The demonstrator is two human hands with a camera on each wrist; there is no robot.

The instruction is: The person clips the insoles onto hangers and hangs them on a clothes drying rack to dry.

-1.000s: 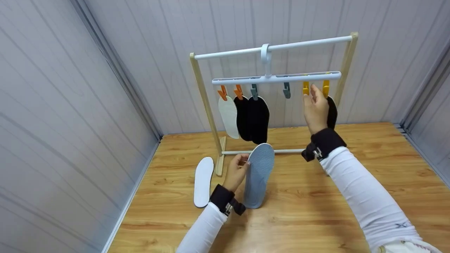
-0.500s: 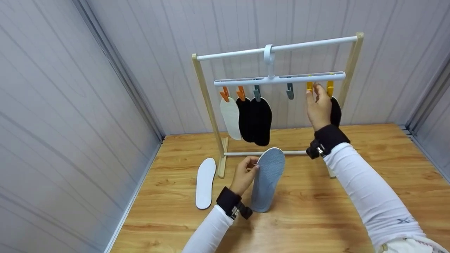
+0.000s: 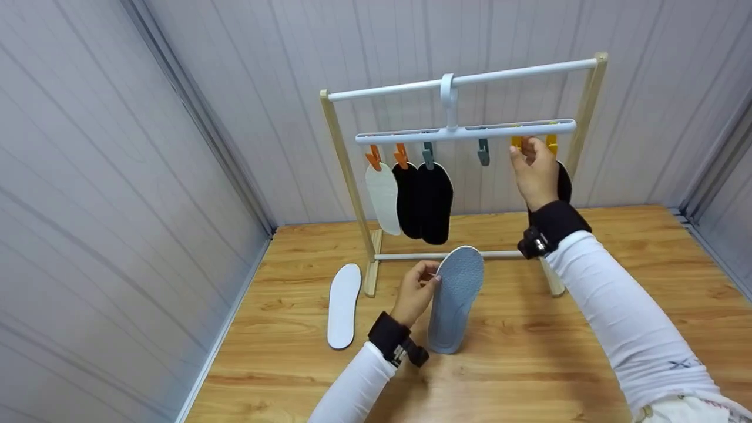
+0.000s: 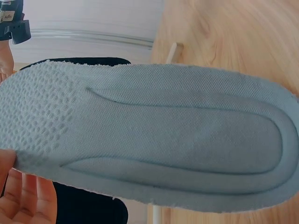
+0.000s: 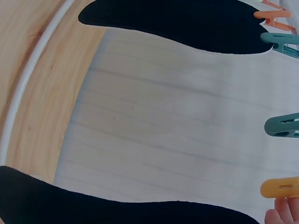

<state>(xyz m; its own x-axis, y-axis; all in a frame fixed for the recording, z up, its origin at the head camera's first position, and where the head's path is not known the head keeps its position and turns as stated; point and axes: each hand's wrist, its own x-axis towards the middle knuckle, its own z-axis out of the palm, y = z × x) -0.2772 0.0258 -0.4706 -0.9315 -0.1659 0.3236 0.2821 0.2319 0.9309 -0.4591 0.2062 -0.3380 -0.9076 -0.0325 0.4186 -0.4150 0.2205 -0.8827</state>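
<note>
My left hand (image 3: 415, 296) pinches the edge of a grey-blue insole (image 3: 457, 299) near its wider end. In the left wrist view the textured top of this insole (image 4: 177, 135) fills most of the picture. My right hand (image 3: 536, 175) is raised to the hanger, its fingers bent at a yellow clip (image 3: 516, 141). From the right wrist, fingertips touch the side of that yellow clip (image 5: 279, 187); the thumb is out of sight there. Beside this hand, a black insole (image 3: 564, 183) hangs from another yellow clip (image 3: 551, 143), partly hidden by the hand.
A white hanger bar (image 3: 464, 134) hooks onto a wood-and-white rack (image 3: 388, 90). Orange clips (image 3: 400, 155) and a grey-green clip (image 3: 428, 156) hold a white insole (image 3: 382, 200) and black insoles (image 3: 436, 202). Another grey-green clip (image 3: 483, 153) holds nothing. A white insole (image 3: 344, 305) lies on the table.
My left hand has carried the grey-blue insole a little to the right. The right hand's fingers, straighter before, have bent in at the yellow clip.
</note>
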